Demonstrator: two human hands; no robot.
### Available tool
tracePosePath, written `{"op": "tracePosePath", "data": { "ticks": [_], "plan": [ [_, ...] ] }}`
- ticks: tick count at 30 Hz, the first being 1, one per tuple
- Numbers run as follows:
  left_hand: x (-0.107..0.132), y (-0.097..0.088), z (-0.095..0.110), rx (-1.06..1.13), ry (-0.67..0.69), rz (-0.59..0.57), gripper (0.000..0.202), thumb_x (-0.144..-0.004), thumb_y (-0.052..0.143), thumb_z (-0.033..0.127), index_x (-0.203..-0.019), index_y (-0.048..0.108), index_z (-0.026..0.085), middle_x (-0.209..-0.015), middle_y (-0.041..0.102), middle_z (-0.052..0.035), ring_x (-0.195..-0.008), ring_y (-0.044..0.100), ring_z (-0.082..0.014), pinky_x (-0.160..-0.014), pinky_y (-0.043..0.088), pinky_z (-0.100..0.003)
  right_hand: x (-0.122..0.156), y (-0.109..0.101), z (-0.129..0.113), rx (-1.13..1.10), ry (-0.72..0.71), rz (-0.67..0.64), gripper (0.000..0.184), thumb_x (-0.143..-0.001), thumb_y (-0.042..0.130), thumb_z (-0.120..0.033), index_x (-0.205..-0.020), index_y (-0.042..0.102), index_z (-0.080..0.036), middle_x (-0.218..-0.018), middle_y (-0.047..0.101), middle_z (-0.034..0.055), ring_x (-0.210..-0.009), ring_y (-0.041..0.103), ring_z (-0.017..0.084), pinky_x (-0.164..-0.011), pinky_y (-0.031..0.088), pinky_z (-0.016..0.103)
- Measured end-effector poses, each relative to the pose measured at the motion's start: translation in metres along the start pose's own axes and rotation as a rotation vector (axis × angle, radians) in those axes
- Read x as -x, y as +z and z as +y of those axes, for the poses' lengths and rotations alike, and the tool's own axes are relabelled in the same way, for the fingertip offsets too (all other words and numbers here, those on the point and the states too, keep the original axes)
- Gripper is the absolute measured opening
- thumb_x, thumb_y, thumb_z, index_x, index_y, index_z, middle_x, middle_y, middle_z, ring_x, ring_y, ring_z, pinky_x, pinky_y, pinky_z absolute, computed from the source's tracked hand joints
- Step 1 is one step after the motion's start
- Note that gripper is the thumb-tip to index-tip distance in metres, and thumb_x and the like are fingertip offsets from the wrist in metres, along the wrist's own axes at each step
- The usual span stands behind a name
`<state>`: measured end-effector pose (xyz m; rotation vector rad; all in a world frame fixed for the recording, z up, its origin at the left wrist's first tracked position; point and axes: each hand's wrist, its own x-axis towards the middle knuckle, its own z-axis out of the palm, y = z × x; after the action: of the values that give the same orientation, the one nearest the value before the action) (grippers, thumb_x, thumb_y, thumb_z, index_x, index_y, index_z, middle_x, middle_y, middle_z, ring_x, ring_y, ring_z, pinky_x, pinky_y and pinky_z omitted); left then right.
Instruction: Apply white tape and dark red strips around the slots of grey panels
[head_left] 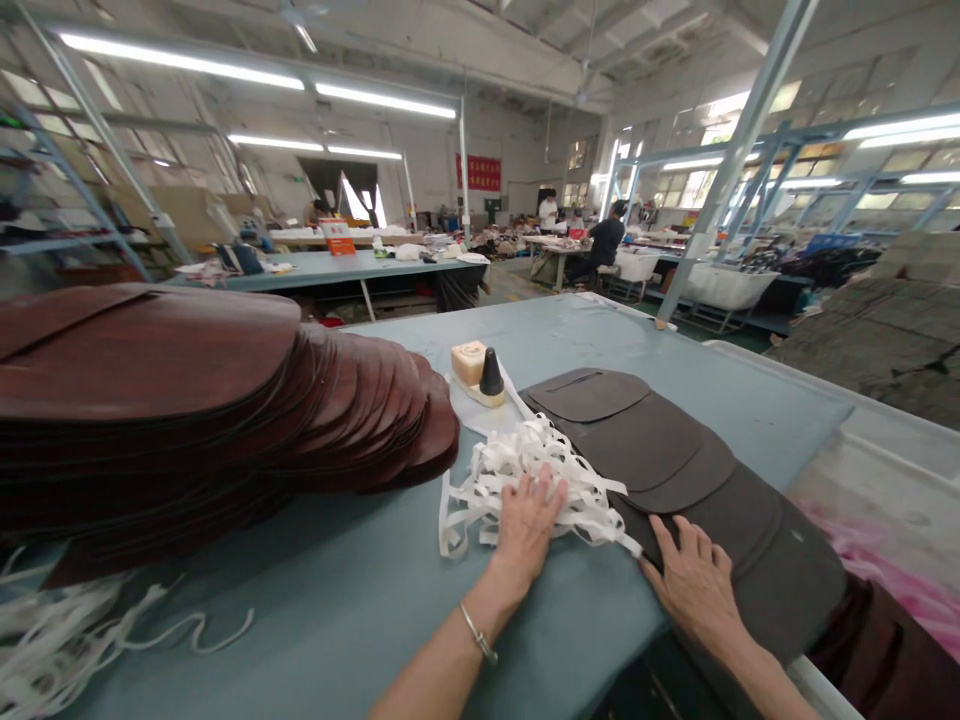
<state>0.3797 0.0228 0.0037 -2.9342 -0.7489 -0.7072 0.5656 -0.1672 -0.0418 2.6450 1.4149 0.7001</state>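
Note:
My left hand [527,522] lies flat with fingers spread on a tangled heap of white strips [525,470] on the blue-grey table [337,590]. My right hand [694,583] rests open, fingers stretched, on a row of overlapping dark brown leather pieces [675,460] at the table's right edge. A thin bracelet [478,635] sits on my left wrist.
A tall fanned stack of reddish-brown leather pieces [187,400] fills the left. A small block with a black cone [480,375] stands behind the strips. More white strips [60,630] lie at the near left. A clear bin with pink material [892,570] sits to the right. People work at far tables [604,245].

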Motion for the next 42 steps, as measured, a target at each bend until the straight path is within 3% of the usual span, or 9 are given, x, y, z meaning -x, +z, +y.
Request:
{"op": "tracePosePath", "data": {
  "ticks": [4, 8, 16, 21, 25, 27, 32, 37, 42],
  "plan": [
    [-0.019, -0.01, -0.045, -0.076, -0.2, 0.065, 0.037, -0.087, 0.036, 0.007, -0.117, 0.053, 0.019, -0.118, 0.052, -0.0131, -0.1, 0.05, -0.0274, -0.079, 0.043, -0.041, 0.004, 0.003, 0.012, -0.126, -0.063, -0.017, 0.067, -0.081, 0.041, -0.064, -0.134, 0.044, -0.023, -0.129, 0.046, 0.0162, -0.117, 0.041, 0.033, -0.091, 0.034, 0.049],
    [-0.043, -0.032, -0.079, -0.14, -0.432, 0.206, 0.028, -0.089, 0.035, 0.013, -0.108, 0.055, 0.013, -0.106, 0.053, -0.0145, -0.098, 0.048, -0.0281, -0.081, 0.041, -0.041, 0.004, 0.005, 0.003, -0.059, -0.006, -0.005, 0.059, -0.087, 0.038, -0.054, -0.134, 0.044, -0.02, -0.136, 0.04, 0.0192, -0.122, 0.034, 0.035, -0.095, 0.029, 0.052],
    [-0.07, -0.002, -0.068, -0.054, -0.388, 0.14, 0.033, -0.086, 0.047, 0.019, -0.118, 0.047, 0.01, -0.113, 0.052, -0.0181, -0.107, 0.047, -0.0314, -0.088, 0.039, -0.046, -0.034, 0.006, -0.016, 0.035, 0.076, -0.044, 0.05, -0.09, 0.038, -0.045, -0.133, 0.046, -0.021, -0.132, 0.042, 0.0196, -0.12, 0.036, 0.034, -0.094, 0.029, 0.05],
    [-0.029, 0.01, -0.048, 0.071, -0.029, -0.023, 0.054, -0.078, 0.06, 0.02, -0.129, 0.041, 0.015, -0.14, 0.038, -0.0174, -0.131, 0.032, -0.0322, -0.101, 0.034, -0.047, -0.062, -0.002, 0.006, -0.103, 0.041, -0.125, 0.055, -0.084, 0.047, -0.052, -0.127, 0.052, -0.018, -0.124, 0.05, 0.0195, -0.114, 0.044, 0.034, -0.089, 0.035, 0.047],
    [0.032, 0.001, -0.042, 0.132, -0.051, 0.092, 0.04, -0.084, 0.046, 0.01, -0.123, 0.048, 0.021, -0.142, 0.038, -0.0099, -0.138, 0.026, -0.0254, -0.106, 0.034, -0.043, -0.101, -0.027, 0.046, -0.493, 0.013, -0.343, 0.051, -0.084, 0.038, -0.061, -0.085, 0.068, -0.02, -0.082, 0.065, 0.0073, -0.077, 0.059, 0.021, -0.068, 0.042, 0.029],
    [0.069, 0.002, -0.045, 0.148, -0.111, 0.147, 0.032, -0.086, 0.044, 0.012, -0.115, 0.054, 0.021, -0.135, 0.047, -0.0096, -0.134, 0.032, -0.025, -0.102, 0.038, -0.042, -0.13, -0.034, 0.05, -0.499, 0.153, -0.239, 0.055, -0.087, 0.032, -0.061, -0.073, 0.065, -0.02, -0.068, 0.062, 0.0043, -0.065, 0.058, 0.018, -0.062, 0.041, 0.028],
    [0.141, 0.021, -0.063, 0.116, -0.261, 0.224, 0.024, -0.085, 0.053, 0.026, -0.108, 0.058, 0.021, -0.116, 0.06, -0.0097, -0.111, 0.056, -0.0239, -0.084, 0.052, -0.037, -0.215, -0.016, -0.003, -0.43, 0.088, 0.022, 0.044, -0.086, 0.044, -0.051, -0.107, 0.061, -0.017, -0.115, 0.06, 0.012, -0.108, 0.052, 0.024, -0.085, 0.041, 0.031],
    [0.155, 0.028, -0.069, 0.13, -0.326, 0.254, 0.022, -0.087, 0.051, 0.029, -0.104, 0.062, 0.022, -0.114, 0.062, -0.0103, -0.106, 0.06, -0.0227, -0.082, 0.053, -0.035, -0.269, 0.01, -0.051, -0.424, -0.029, -0.037, 0.041, -0.083, 0.056, -0.045, -0.113, 0.058, -0.017, -0.12, 0.058, 0.0139, -0.113, 0.051, 0.025, -0.091, 0.038, 0.037],
    [0.15, 0.02, -0.066, 0.16, -0.314, 0.24, 0.021, -0.086, 0.051, 0.029, -0.103, 0.063, 0.022, -0.112, 0.063, -0.0103, -0.104, 0.061, -0.0224, -0.082, 0.054, -0.035, -0.294, 0.004, -0.026, -0.418, 0.152, -0.051, 0.025, -0.089, 0.052, -0.036, -0.098, 0.061, -0.015, -0.096, 0.063, 0.0065, -0.086, 0.06, 0.016, -0.079, 0.047, 0.034]
  ]
}}
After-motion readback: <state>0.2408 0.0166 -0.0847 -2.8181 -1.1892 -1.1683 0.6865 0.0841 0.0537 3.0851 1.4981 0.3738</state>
